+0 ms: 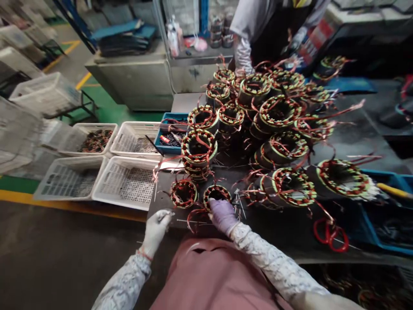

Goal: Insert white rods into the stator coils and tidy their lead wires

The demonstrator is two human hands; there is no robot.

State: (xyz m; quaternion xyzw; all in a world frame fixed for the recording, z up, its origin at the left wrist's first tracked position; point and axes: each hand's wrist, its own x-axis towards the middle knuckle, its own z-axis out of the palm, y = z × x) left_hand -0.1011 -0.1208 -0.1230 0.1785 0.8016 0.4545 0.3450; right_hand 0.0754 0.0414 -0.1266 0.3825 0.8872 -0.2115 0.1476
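Note:
A small motor stator (217,190), ringed with red and green winding ends, stands on the dark bench (235,174) close to my body. My right hand (222,215), in a purple glove, grips its near rim with the fingers hidden inside the bore. Red lead wires (192,221) trail from it toward the left. My left hand (158,226), in a white glove, is at the bench's front left edge with thumb and fingers pinched together; what they hold, if anything, is too small to make out. Just above it stands another small stator (183,193).
Several stacked larger stators (279,112) crowd the bench behind. Thin loose sticks (238,203) lie beside my right hand. Red-handled scissors (331,235) and blue bins (387,224) are at right; white baskets (129,161) at left. A co-worker (258,30) stands across the bench.

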